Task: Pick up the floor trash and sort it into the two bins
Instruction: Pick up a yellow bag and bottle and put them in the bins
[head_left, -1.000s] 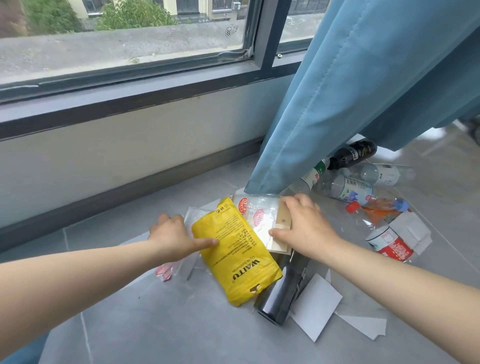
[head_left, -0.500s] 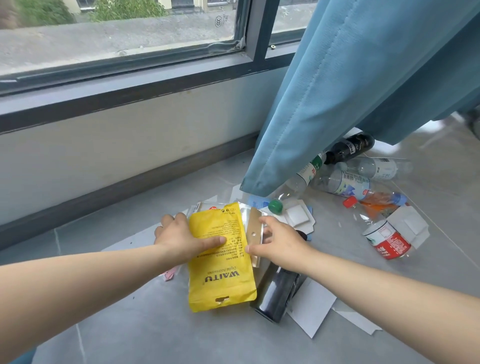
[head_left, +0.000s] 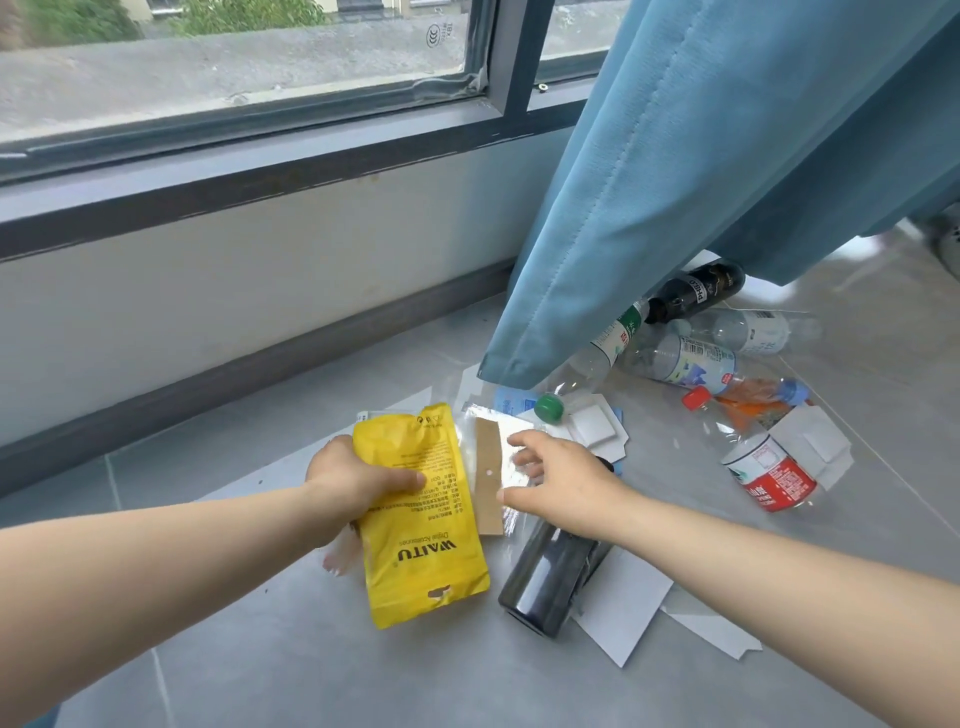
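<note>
My left hand (head_left: 358, 483) grips a yellow WAITU packet (head_left: 421, 530) at its left edge, thumb on its face, and holds it tilted above the grey floor. Just to its right is a clear film packet with a brown card strip (head_left: 489, 475), partly tucked behind the yellow one. My right hand (head_left: 563, 483) is at that clear packet with its fingers spread and loose, the thumb at the card strip's edge. Neither bin is in view.
A black cylinder (head_left: 550, 577) lies under my right wrist on white paper pieces (head_left: 623, 608). Several plastic bottles (head_left: 685, 364), a dark bottle (head_left: 696, 291), a red-labelled bottle (head_left: 774, 478) and a white box (head_left: 810, 441) lie right, beneath the blue curtain (head_left: 675, 182). A window wall (head_left: 234, 291) runs behind.
Both hands drew the two packets together and up off the floor. My left hand went from pressing the yellow packet to gripping it. My right hand's fingers loosened on the clear packet.
</note>
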